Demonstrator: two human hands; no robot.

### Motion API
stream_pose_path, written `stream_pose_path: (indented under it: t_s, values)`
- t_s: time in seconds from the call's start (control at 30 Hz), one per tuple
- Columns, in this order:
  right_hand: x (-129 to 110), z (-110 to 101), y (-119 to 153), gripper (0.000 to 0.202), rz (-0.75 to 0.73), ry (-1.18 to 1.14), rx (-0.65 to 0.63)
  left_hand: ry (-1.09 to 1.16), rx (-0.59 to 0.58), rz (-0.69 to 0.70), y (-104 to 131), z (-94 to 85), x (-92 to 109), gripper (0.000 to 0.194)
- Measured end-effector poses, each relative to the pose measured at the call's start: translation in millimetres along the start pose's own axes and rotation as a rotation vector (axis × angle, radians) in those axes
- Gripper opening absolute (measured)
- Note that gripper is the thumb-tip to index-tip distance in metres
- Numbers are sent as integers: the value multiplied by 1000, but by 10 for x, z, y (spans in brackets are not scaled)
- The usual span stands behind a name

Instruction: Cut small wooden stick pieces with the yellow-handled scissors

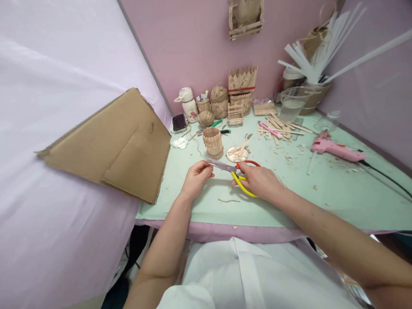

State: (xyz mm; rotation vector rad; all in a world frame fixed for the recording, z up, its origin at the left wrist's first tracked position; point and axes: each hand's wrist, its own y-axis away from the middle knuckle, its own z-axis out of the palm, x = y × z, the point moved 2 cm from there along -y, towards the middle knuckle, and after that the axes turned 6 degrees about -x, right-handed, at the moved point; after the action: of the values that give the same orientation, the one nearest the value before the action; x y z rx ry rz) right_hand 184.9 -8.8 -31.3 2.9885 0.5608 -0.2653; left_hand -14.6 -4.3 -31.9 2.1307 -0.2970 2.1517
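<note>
My right hand grips a pair of scissors with one red and one yellow handle, the blades pointing left. At the blade tips my left hand is closed in a pinch; whatever lies between its fingers is too small to make out. Just beyond the blades stands a round cup of wooden sticks. To its right, a pale disc lies flat with a few stick pieces on it. A short brown strand rests on the table in front of my hands.
A pink glue gun with a cord lies at the right. Behind are loose wooden sticks, a plastic cup, twine balls, a white bottle and a phone. A cardboard sheet leans at the left.
</note>
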Motion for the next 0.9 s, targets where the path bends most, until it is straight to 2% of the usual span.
stream_pose_path:
  t_s: [0.23, 0.53, 0.77, 0.9]
  values:
    - [19, -19, -1, 46, 5, 24, -33, -34, 2, -35, -5, -10, -13, 10]
    - [57, 1, -21, 40, -27, -18, -13, -2, 3, -64, -16, -41, -27, 14]
    - [191, -8, -93, 38, 95, -170, 102, 15, 23, -137, 8, -16, 45, 23]
    - [172, 1, -99, 30, 64, -208, 88, 43, 7, -165, 22, 8, 85, 25]
